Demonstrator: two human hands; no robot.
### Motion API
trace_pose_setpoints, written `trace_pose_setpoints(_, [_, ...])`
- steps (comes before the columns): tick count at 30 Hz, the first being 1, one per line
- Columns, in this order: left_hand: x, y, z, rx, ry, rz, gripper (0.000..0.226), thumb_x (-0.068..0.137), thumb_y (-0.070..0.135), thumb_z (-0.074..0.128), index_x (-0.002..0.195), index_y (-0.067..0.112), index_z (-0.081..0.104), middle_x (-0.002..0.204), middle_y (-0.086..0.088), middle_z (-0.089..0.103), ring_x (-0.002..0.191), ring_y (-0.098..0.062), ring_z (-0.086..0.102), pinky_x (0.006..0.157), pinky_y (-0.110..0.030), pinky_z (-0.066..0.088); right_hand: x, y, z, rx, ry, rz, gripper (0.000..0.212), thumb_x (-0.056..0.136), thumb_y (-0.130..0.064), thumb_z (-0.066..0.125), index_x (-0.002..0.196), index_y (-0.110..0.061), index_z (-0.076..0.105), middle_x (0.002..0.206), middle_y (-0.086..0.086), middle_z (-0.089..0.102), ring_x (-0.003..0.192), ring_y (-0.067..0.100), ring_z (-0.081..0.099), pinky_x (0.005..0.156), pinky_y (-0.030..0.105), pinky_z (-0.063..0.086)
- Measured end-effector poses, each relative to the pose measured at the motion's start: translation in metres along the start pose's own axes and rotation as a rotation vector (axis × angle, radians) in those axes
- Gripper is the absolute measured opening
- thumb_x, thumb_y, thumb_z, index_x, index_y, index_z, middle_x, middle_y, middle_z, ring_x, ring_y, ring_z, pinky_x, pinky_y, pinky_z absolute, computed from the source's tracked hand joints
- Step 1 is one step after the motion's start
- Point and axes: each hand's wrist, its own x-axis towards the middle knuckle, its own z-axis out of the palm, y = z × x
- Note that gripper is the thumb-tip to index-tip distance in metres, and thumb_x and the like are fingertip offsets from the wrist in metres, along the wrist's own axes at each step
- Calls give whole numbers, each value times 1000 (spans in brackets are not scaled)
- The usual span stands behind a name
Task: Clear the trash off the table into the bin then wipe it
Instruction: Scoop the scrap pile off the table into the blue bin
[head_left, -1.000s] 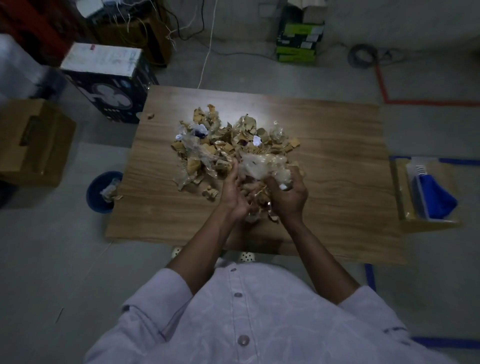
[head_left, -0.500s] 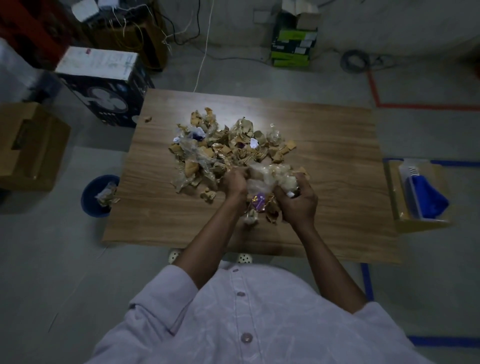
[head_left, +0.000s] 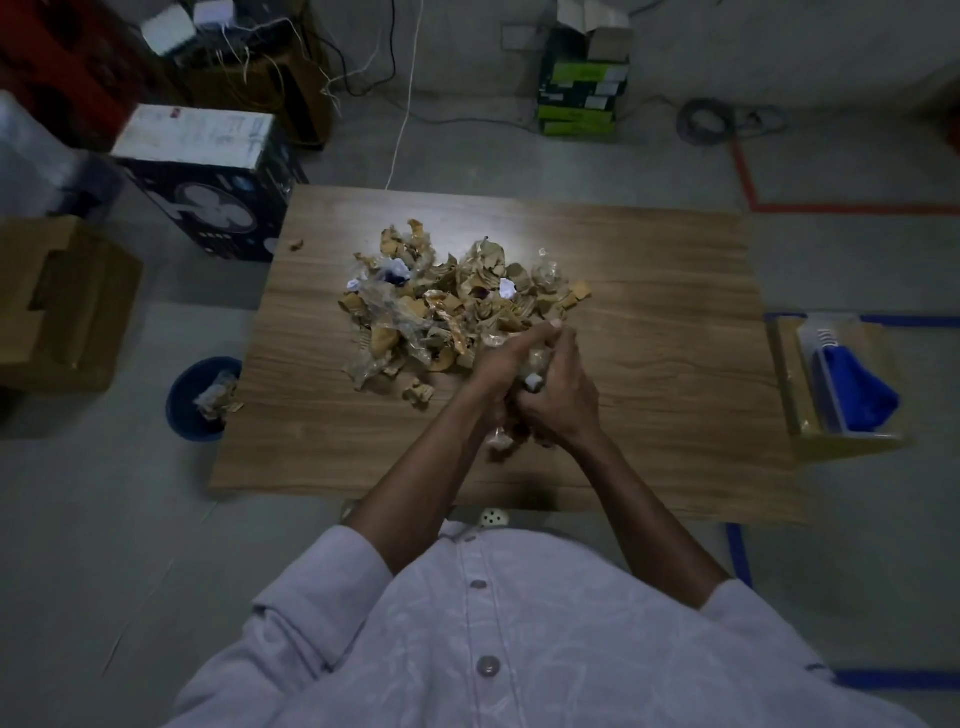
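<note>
A heap of trash (head_left: 447, 306), brown paper scraps, clear plastic and bits of white, lies in the middle of the wooden table (head_left: 649, 322). At its near right edge my left hand (head_left: 501, 364) and my right hand (head_left: 558, 395) are pressed together around a bunch of crumpled wrappers (head_left: 535, 371). Both hands grip that bunch, and scraps hang out below my palms. The blue bin (head_left: 195, 410) stands on the floor by the table's left edge with some trash inside it.
A cardboard box (head_left: 57, 306) and a dark fan box (head_left: 208, 176) stand left of the table. On the right, a yellowish tray (head_left: 800, 431) holds a blue cloth (head_left: 862, 395) and a brush. Cables and green boxes (head_left: 582, 98) lie beyond the far edge.
My hands have closed together over the bunch of wrappers, squeezing it tighter and covering it more. The left hand has slid over against the right.
</note>
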Motion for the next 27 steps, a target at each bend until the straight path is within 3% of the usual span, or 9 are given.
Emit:
trace_pose_setpoints(4, [1,-3,-1,-220,-13,-29,47,78,38,84,112,8,72,98,-14,69,76,-27,67,67,-34,55,0,5,4,219,-44,-66,99,67,-48,68,148,-35,12,144,6,44,116,26,61,83,45,58])
trace_pose_setpoints(8, [-7,0,-3,-405,-156,-98,37,88,34,76,114,6,72,104,-13,72,91,-26,71,87,-36,55,2,-3,8,446,92,-98,74,75,-44,57,145,-23,40,137,-16,42,126,8,43,102,43,44])
trace_pose_setpoints(12, [-11,6,-5,-468,-329,-112,61,87,32,78,138,5,57,132,-16,61,122,-29,60,115,-42,40,6,-13,8,358,186,-141,60,98,-64,30,134,-24,55,137,2,48,131,27,39,108,43,32])
trace_pose_setpoints(15, [-10,6,0,-469,-395,-114,55,92,30,72,138,5,56,145,-18,54,135,-32,54,120,-46,34,15,-12,11,474,222,-115,50,105,-60,22,130,-41,60,151,-8,37,143,31,32,115,55,33])
trace_pose_setpoints(17, [-7,3,3,-502,-411,-89,47,94,25,69,136,6,57,145,-18,52,141,-32,46,121,-52,29,20,-14,13,484,214,-46,66,104,-64,13,134,-33,62,157,-10,38,151,25,25,122,56,25])
trace_pose_setpoints(19, [-6,0,9,-518,-377,-52,35,94,19,66,126,6,64,130,-15,61,133,-31,52,116,-58,35,21,-15,16,422,264,-28,78,101,-70,6,135,-27,61,156,-1,45,153,21,25,124,54,19])
trace_pose_setpoints(21, [-6,-1,17,-543,-306,-28,24,90,16,65,112,7,69,120,-13,65,124,-31,56,103,-59,49,20,-16,19,420,323,-47,73,101,-72,8,140,-30,54,151,2,51,147,21,38,117,62,30])
trace_pose_setpoints(25, [-12,4,24,-532,-141,23,15,94,11,60,104,4,67,100,-13,69,93,-26,68,70,-37,61,16,-24,17,300,395,-119,70,104,-64,10,145,-22,50,143,-4,58,131,12,53,105,56,38])
trace_pose_setpoints(27, [-8,1,23,-492,-35,42,23,85,13,70,105,2,66,98,-14,66,87,-26,67,68,-32,59,12,-27,13,227,429,-128,75,104,-64,7,141,-20,56,140,-5,61,126,15,55,99,45,35])
